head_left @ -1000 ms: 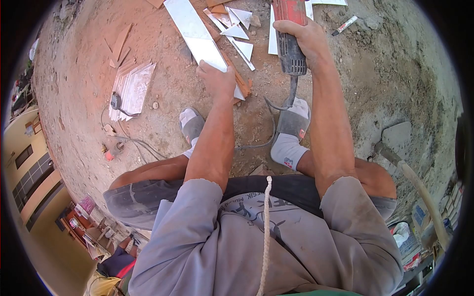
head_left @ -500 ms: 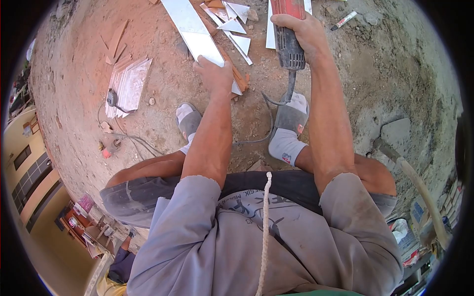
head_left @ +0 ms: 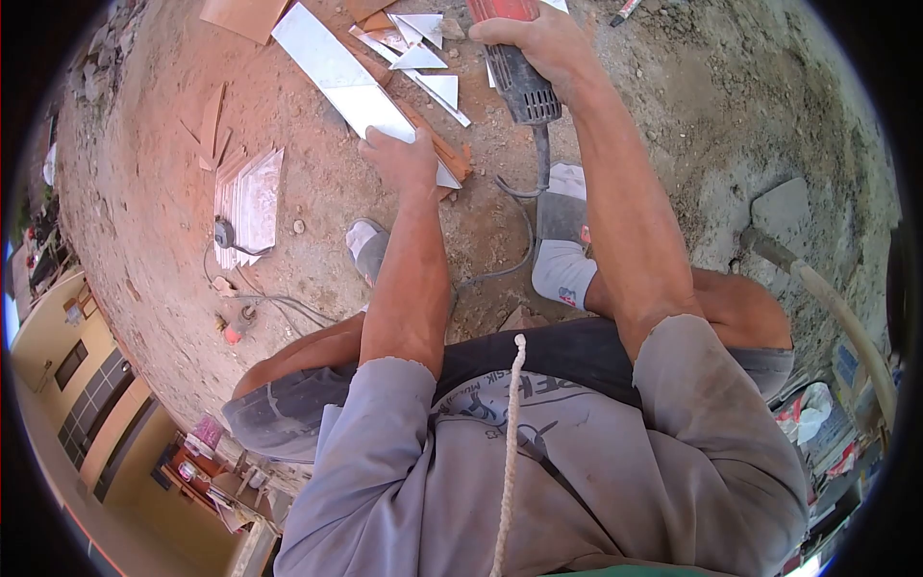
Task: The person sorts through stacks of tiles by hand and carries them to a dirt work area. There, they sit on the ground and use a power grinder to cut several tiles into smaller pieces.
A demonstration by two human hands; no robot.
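My left hand (head_left: 402, 159) grips the near end of a long white tile strip (head_left: 332, 72), fingers over its edge. The strip lies slanted on top of reddish-brown tile pieces (head_left: 437, 144). In my right hand (head_left: 548, 53) is a red and black corded power tool, seemingly an angle grinder (head_left: 524, 87), with vents at its rear. Its front end is beyond the top of the view. White triangular tile offcuts (head_left: 420, 58) lie on the ground between my hands. The tool's cord (head_left: 529, 231) runs down past my right foot.
A stack of tile pieces (head_left: 252, 197) sits at left, with a round dark object (head_left: 224, 233) on it. Near it lie cables and a red-tipped plug (head_left: 234, 332). At right is a shovel (head_left: 784, 216) with a wooden handle. A tube (head_left: 625, 12) lies at the top edge.
The view has shifted, bringing an orange-brown tile in at upper left. The power tool has moved slightly forward and tilted more to the left. My left hand keeps hold of the strip.
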